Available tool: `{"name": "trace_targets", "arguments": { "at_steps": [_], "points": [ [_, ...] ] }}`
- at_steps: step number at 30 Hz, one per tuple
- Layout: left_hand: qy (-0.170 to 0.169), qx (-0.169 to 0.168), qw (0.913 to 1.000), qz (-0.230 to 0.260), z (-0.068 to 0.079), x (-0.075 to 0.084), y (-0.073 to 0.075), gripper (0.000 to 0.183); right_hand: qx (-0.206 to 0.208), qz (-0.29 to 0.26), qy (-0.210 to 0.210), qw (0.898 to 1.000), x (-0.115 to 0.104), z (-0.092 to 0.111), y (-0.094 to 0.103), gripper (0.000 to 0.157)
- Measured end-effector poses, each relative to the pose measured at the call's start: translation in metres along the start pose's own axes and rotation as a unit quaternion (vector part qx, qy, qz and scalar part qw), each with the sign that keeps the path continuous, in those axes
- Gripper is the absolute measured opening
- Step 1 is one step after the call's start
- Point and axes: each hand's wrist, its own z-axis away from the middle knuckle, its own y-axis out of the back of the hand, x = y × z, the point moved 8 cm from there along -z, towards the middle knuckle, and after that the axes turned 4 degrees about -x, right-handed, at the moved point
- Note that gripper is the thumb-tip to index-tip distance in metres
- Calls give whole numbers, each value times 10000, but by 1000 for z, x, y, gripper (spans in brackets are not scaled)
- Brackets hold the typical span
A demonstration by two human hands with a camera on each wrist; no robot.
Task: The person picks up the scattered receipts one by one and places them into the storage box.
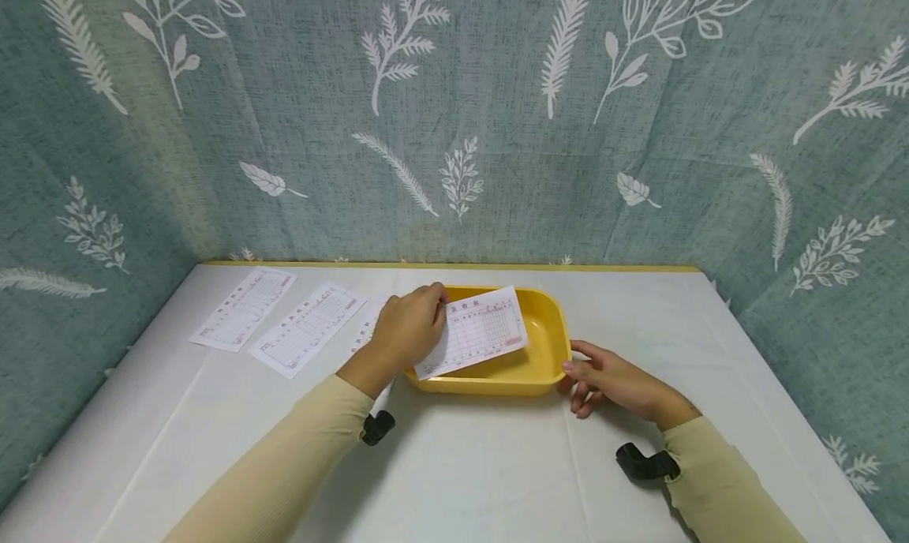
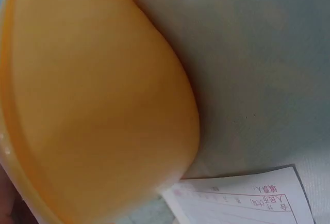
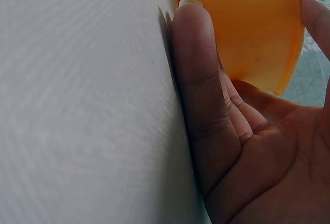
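In the head view my left hand [image 1: 412,326] pinches a printed receipt slip [image 1: 486,330] at its left end, over the yellow plastic tray [image 1: 547,338]. The slip lies tilted across the tray's opening. My right hand [image 1: 621,381] touches the tray's right end, with thumb and index fingertip at the rim and the other fingers loosely extended below. In the right wrist view the little finger [image 3: 193,53] lies along the table beside the tray. The tray's outer wall [image 2: 103,90] fills much of the left wrist view, where the left hand is mostly out of sight.
Left of the tray, two more receipt slips, a far-left one [image 1: 243,309] and a middle one [image 1: 308,330], lie flat on the white table [image 1: 497,472]. A third slip [image 1: 365,326] is partly hidden by my left hand. A patterned cloth [image 1: 454,132] rises behind the table.
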Motion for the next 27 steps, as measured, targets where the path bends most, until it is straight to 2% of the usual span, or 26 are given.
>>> {"name": "trace_targets", "arguments": {
  "at_steps": [5, 10, 13, 18, 22, 27],
  "points": [
    [-44, -97, 9999, 89, -7, 1, -7, 17, 46, 33, 7, 10000, -2, -1, 1, 61],
    [-207, -497, 9981, 300, -13, 4, -19, 18, 35, 23, -44, 10000, -1, 0, 0, 61],
    [-293, -609, 9971, 354, -15, 5, -22, 17, 35, 14, -61, 10000, -1, 0, 0, 61],
    [-519, -593, 9960, 427, -18, 4, -23, 16, 86, 3, -37, 10000, -2, 0, 1, 61],
    [-758, -755, 9928, 531, -18, 4, -28, 17, 62, 14, -98, 9999, 0, 1, 1, 61],
    [-833, -731, 9921, 584, -15, 3, -33, 17, 89, -15, -82, 9999, 3, 2, 0, 61]
  ]
}}
